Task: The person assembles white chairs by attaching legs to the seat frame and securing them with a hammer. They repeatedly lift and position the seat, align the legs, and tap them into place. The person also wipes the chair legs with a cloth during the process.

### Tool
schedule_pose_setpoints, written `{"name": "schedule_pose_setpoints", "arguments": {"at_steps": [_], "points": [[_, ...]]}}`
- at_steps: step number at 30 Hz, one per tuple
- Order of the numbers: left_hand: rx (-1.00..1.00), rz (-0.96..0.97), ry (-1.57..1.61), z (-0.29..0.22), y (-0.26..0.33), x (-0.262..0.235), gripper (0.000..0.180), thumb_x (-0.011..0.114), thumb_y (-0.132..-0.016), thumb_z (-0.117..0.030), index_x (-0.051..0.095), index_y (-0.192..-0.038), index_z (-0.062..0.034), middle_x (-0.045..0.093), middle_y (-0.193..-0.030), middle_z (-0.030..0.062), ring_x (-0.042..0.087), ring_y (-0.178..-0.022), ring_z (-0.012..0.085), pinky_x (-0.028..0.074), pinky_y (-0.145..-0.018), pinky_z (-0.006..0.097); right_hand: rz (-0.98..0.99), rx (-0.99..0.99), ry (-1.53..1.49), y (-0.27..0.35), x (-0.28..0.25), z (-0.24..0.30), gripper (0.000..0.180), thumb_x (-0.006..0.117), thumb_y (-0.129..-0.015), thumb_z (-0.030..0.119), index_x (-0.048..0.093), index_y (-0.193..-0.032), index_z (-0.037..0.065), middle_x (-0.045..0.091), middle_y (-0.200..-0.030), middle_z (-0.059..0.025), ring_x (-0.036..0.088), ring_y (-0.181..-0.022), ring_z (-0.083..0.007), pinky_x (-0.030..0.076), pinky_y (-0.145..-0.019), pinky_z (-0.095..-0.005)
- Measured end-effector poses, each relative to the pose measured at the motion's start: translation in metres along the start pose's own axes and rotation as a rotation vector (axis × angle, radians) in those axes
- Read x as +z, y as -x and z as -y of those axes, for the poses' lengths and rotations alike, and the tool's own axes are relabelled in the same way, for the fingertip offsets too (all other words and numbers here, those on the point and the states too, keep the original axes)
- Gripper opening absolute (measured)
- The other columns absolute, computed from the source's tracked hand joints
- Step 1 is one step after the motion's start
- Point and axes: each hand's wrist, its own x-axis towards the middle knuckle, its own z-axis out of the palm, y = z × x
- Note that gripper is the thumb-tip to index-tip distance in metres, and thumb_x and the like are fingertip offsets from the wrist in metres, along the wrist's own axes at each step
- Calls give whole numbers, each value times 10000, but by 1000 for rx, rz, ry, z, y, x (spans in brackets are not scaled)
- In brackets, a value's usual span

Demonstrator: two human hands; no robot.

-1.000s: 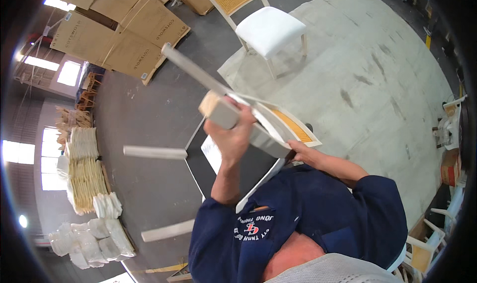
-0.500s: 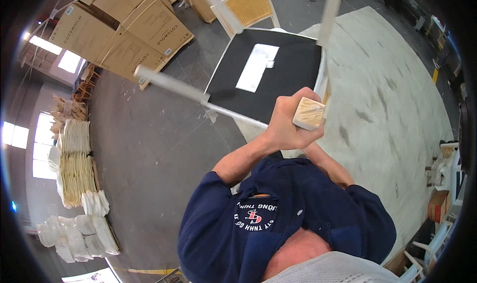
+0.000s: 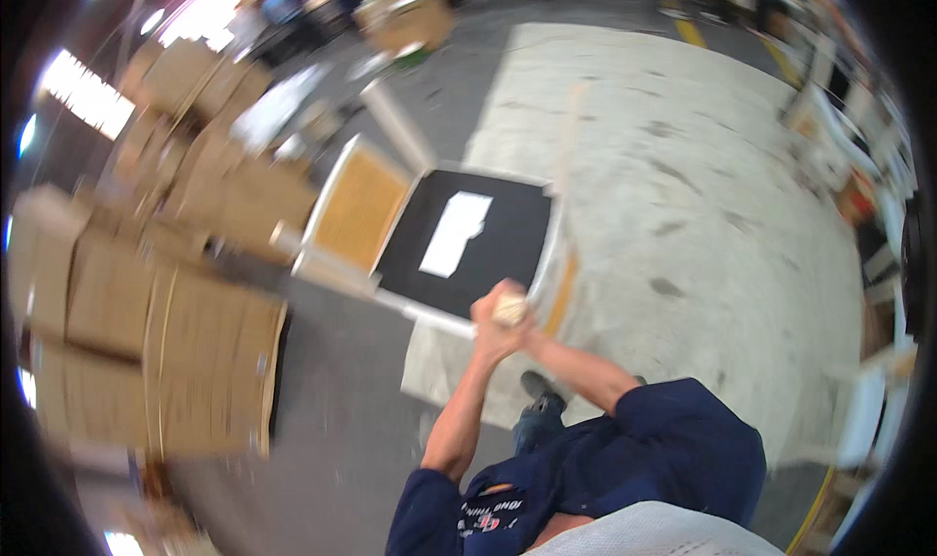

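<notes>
A white-framed chair (image 3: pixel 337 268) is tipped so that its black seat underside (image 3: pixel 508 239) with a white label faces me; its woven cane back (image 3: pixel 356 209) lies to the left. My left hand (image 3: pixel 491 329) is closed on a small tan block (image 3: pixel 509 309), pressed at the near seat rail. My right hand (image 3: pixel 527 333) meets the left hand at the block; its grip is hidden. Both dark blue sleeves come up from the lower edge.
Tall stacks of flat cardboard boxes (image 3: pixel 146 341) stand at the left on the grey floor. A large pale mat (image 3: pixel 683 195) lies under and right of the chair. White chairs (image 3: pixel 869 410) line the right edge. My shoe (image 3: pixel 539 385) is below the hands.
The view has swung and blurred. The chair has dropped lower and turned, its cane back now to the left. My hands with the block have come together at its near rail.
</notes>
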Motion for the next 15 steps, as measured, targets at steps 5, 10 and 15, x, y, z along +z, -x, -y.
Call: {"name": "schedule_pose_setpoints", "arguments": {"at_steps": [5, 10, 15], "points": [[77, 70, 2, 42, -5, -4, 138, 670, -721, 21, 563, -795, -27, 585, -690, 60, 544, -647, 80, 475, -613, 265, 10, -130, -121, -51, 16, 9, 929, 267, -845, 809, 373, -1416, 84, 499, -1345, -144, 481, -1262, -261, 405, -1049, -496], [-44, -31, -67, 64, 25, -5, 145, 697, -721, -6, 581, -806, -29, 613, -723, 69, 578, -648, 126, 486, -629, 284, -17, 30, 324, 7, -23, 16, 961, 377, -824, 802, 317, -1450, 77, 493, -1307, -193, 555, -1148, -283, 521, -890, -505], [-80, -96, -228, 91, 64, 4, 223, 728, -716, -16, 592, -893, -11, 611, -854, 113, 604, -812, 210, 480, -761, 331, -178, -137, 992, 145, -79, 89, 864, 555, -822, 689, 378, -1442, 115, 529, -1259, -157, 595, -1034, -295, 587, -682, -476]]}}
